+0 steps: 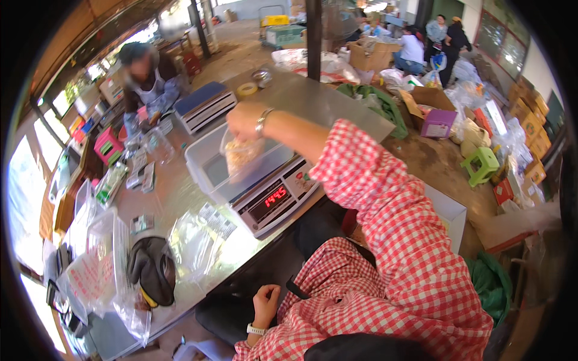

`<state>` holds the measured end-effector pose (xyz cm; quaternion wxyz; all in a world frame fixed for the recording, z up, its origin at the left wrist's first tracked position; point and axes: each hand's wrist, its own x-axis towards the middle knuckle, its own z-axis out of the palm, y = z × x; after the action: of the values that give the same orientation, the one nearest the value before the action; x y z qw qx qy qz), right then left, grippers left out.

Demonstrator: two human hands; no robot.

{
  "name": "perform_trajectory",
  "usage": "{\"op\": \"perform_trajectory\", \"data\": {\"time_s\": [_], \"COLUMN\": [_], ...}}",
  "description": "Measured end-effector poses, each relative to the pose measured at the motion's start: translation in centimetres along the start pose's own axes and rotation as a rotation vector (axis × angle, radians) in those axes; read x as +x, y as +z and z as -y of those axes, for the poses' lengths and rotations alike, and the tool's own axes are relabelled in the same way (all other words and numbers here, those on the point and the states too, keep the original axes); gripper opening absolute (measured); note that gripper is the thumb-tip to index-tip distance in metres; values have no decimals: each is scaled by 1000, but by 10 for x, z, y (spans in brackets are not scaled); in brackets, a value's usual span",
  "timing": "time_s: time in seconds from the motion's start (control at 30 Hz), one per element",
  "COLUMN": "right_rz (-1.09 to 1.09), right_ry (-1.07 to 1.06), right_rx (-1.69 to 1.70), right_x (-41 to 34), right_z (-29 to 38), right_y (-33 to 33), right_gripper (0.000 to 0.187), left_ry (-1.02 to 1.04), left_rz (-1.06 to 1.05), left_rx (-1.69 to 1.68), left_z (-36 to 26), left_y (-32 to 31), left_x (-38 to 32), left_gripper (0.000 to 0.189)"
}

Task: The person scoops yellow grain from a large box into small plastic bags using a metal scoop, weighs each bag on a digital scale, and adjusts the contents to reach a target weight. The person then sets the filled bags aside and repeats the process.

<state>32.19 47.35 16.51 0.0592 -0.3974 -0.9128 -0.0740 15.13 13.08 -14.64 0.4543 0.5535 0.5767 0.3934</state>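
My right hand point(246, 122) grips the top of a clear plastic container point(244, 155), perhaps a tub or a bag, with pale yellowish bits inside. It hangs tilted over a translucent plastic bin point(198, 173). That bin sits on a digital weighing scale point(273, 198), whose red display is lit. Down by my lap, my left hand point(265, 302) has its fingers curled, and nothing shows in it. Flat clear plastic bags point(198, 243) lie on the metal table point(178, 207) left of the scale.
Across the table a person point(146, 85) sits near a second scale point(205, 106) and a tape roll point(247, 89). Dark gloves point(152, 270) and a plastic tub point(108, 243) lie at left. A post point(313, 40) rises behind the table. Boxes and a green stool point(481, 167) stand right.
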Motion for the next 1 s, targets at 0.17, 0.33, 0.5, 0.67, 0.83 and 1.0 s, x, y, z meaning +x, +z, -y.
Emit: {"op": "perform_trajectory", "data": {"time_s": [0.17,0.33,0.5,0.67,0.83,1.0], "right_rz": [-111,-164,-166,-238,-280,-293], "right_ry": [-51,62,58,59,158,183], "right_rx": [300,480,568,600,668,729], "right_x": [-29,-37,-44,-73,-131,-144], "right_z": [-32,-30,-37,-50,-77,-92], "right_y": [-6,-8,-15,-30,-41,-38], "right_gripper": [20,21,22,20,18,20], "left_ry": [-22,-7,-17,-20,-35,-27], "left_rz": [29,43,73,71,121,182], "left_rx": [51,21,28,32,48,69], "left_z": [-5,-9,-10,-10,-9,-1], "left_y": [-1,6,10,10,10,18], "left_x": [-4,-3,-3,-3,-2,5], "left_gripper": [15,13,14,13,13,12]}}
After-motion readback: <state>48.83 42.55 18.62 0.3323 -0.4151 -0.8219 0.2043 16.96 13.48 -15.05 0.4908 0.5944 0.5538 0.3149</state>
